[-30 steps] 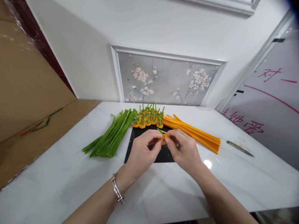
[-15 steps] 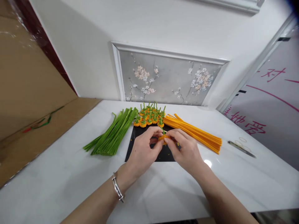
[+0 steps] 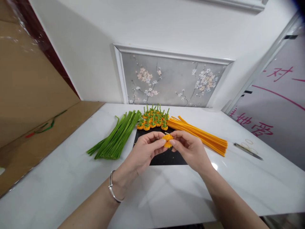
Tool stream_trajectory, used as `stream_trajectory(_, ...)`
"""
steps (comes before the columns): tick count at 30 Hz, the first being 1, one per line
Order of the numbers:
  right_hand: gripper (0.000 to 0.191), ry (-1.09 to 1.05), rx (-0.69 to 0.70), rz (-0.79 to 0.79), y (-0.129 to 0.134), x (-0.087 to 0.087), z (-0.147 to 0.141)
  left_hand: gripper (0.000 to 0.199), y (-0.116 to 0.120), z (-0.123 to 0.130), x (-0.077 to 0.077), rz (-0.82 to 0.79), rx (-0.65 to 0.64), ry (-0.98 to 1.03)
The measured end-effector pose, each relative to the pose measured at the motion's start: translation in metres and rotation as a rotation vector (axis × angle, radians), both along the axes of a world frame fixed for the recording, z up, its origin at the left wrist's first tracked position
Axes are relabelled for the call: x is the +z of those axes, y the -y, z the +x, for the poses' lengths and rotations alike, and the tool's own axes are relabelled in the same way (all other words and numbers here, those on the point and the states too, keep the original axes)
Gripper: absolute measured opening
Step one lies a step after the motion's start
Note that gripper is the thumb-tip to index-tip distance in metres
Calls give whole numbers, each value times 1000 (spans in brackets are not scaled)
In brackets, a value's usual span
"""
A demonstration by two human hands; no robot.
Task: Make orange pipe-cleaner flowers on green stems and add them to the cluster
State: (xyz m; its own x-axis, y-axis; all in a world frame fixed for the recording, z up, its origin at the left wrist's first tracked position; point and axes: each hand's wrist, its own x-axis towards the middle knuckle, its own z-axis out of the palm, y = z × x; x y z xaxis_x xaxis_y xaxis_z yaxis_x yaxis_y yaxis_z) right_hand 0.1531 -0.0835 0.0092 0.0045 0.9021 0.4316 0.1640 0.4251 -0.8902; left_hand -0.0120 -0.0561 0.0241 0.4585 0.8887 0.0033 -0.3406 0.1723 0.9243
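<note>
Between my two hands is a small orange pipe-cleaner pumpkin (image 3: 168, 137), its lobed orange side turned toward me above the black mat (image 3: 166, 159). My left hand (image 3: 149, 148) pinches its left edge between thumb and fingers. From the other side, my right hand (image 3: 188, 146) grips it the same way. A thin pale tip shows just above it; the rest of its back is hidden. Beyond my hands, several finished orange pumpkins (image 3: 152, 120) with upright green stems stand grouped at the mat's far end.
A bundle of green pipe cleaners (image 3: 116, 136) lies left of the mat, and a bundle of orange pipe cleaners (image 3: 200, 135) lies to the right. Farther right are dark-handled scissors or tweezers (image 3: 247, 150) beside thin loops (image 3: 249, 143). A cardboard sheet (image 3: 47, 136) borders the left side.
Both hands have tipped the orange pumpkin, so its lobed face now shows toward me and its green stem is out of sight. My left wrist has shifted slightly left.
</note>
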Motion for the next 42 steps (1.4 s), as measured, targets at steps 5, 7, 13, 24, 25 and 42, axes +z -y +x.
stream_trajectory(5,20,-18,30,-60,-1,3,2,11,0,1,1,-64,-24,27)
stream_trajectory(7,20,-25,34,-80,-1,3,3,14,0,0,2,-6,-40,-7)
stream_trajectory(13,16,18,52,-58,-1,2,4,11,1,0,1,142,-15,-116)
stream_trajectory(24,17,72,58,-40,-1,3,3,10,3,4,-3,242,93,-188)
stream_trajectory(25,18,112,40,3,-1,3,3,9,3,5,-4,297,119,-222)
stream_trajectory(42,9,359,-94,182,5,9,0,12,7,4,-5,610,239,-425)
